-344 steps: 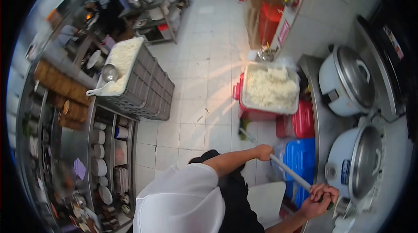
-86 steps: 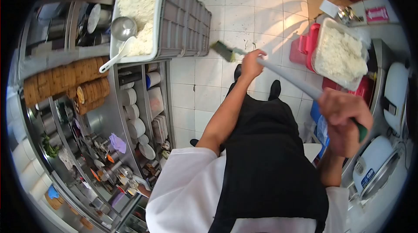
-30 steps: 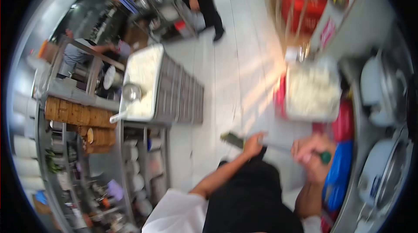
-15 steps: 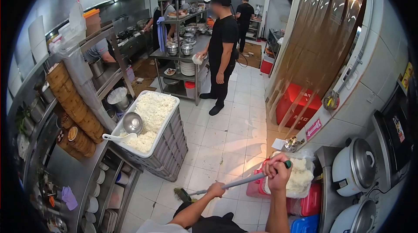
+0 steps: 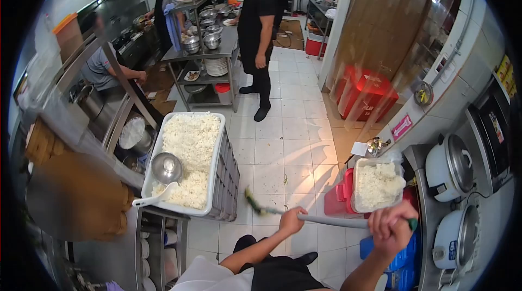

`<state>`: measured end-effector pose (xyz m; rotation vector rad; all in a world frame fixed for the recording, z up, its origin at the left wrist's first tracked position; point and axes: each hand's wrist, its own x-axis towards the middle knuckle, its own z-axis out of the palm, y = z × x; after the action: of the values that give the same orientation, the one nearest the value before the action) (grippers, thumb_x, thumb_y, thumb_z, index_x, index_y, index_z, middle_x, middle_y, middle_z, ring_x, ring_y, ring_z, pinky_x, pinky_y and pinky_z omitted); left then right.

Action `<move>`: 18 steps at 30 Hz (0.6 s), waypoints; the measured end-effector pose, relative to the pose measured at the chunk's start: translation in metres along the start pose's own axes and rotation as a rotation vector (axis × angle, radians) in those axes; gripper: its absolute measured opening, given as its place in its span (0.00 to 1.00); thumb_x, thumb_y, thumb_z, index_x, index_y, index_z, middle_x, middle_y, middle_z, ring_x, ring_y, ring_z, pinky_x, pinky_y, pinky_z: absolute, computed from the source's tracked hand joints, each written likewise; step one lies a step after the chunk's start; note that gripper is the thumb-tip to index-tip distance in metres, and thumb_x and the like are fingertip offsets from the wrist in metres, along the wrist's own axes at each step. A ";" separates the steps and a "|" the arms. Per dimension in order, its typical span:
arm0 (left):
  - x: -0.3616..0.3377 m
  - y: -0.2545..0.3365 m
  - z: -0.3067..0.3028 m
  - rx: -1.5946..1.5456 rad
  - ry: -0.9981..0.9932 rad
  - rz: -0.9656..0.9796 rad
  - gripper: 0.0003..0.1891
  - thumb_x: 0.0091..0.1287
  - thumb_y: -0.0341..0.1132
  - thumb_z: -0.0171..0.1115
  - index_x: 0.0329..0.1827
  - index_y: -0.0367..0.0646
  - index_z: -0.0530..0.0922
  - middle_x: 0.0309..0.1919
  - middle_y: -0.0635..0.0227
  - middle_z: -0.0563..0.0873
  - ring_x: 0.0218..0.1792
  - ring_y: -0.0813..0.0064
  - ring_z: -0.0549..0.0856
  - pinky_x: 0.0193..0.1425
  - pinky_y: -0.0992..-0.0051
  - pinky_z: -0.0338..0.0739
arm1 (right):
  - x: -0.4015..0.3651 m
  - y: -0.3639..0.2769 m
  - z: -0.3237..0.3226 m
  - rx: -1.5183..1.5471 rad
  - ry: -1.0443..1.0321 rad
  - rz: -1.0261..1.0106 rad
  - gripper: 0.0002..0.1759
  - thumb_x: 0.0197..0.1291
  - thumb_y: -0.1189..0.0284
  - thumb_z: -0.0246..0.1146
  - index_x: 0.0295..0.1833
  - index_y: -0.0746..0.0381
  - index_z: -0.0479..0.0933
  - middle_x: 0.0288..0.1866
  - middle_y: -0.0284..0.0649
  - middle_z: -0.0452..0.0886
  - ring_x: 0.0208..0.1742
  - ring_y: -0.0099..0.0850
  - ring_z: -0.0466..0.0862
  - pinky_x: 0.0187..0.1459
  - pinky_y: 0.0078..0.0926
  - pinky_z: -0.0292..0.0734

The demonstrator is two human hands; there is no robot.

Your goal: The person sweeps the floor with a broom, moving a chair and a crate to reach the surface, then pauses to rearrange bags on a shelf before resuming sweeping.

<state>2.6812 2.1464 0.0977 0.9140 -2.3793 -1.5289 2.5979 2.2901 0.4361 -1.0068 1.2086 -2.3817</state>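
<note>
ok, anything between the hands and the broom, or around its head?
No. Left hand and right hand both grip the broom; its head is over bare tile, with the grey crate close beside it.

Left hand (image 5: 292,219), right hand (image 5: 389,227) on broom (image 5: 331,220) over floor tiles (image 5: 283,149)

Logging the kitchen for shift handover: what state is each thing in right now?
Broom: gripped by left hand and right hand, head low toward floor.
Large rice bin: uncovered, holding rice.
Small rice tub: uncovered, holding rice.
Upper rice cooker: lid shut.
Lower rice cooker: lid shut.
</note>
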 end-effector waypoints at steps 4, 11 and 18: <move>-0.015 -0.015 -0.006 -0.058 -0.171 -0.378 0.08 0.61 0.32 0.64 0.40 0.56 0.88 0.39 0.62 0.91 0.46 0.55 0.89 0.49 0.59 0.83 | -0.001 0.038 0.003 -0.080 0.118 0.155 0.08 0.58 0.77 0.53 0.30 0.70 0.74 0.17 0.41 0.73 0.14 0.23 0.66 0.18 0.24 0.62; 0.011 -0.066 0.005 0.130 -0.071 -0.017 0.09 0.60 0.31 0.65 0.42 0.54 0.87 0.41 0.61 0.91 0.48 0.55 0.89 0.52 0.56 0.83 | -0.068 0.057 0.015 -0.184 0.075 0.033 0.06 0.53 0.78 0.57 0.29 0.71 0.75 0.19 0.44 0.75 0.17 0.26 0.69 0.19 0.25 0.64; -0.030 0.010 -0.038 0.247 -0.398 0.189 0.11 0.58 0.32 0.64 0.45 0.51 0.85 0.40 0.56 0.90 0.48 0.51 0.88 0.52 0.54 0.82 | -0.119 -0.045 0.018 -0.110 0.028 -0.064 0.04 0.59 0.79 0.56 0.32 0.68 0.71 0.14 0.36 0.66 0.14 0.25 0.63 0.18 0.28 0.64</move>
<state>2.7179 2.1372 0.1295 0.4305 -2.8858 -1.4790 2.6984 2.3699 0.4248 -1.0630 1.3499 -2.4081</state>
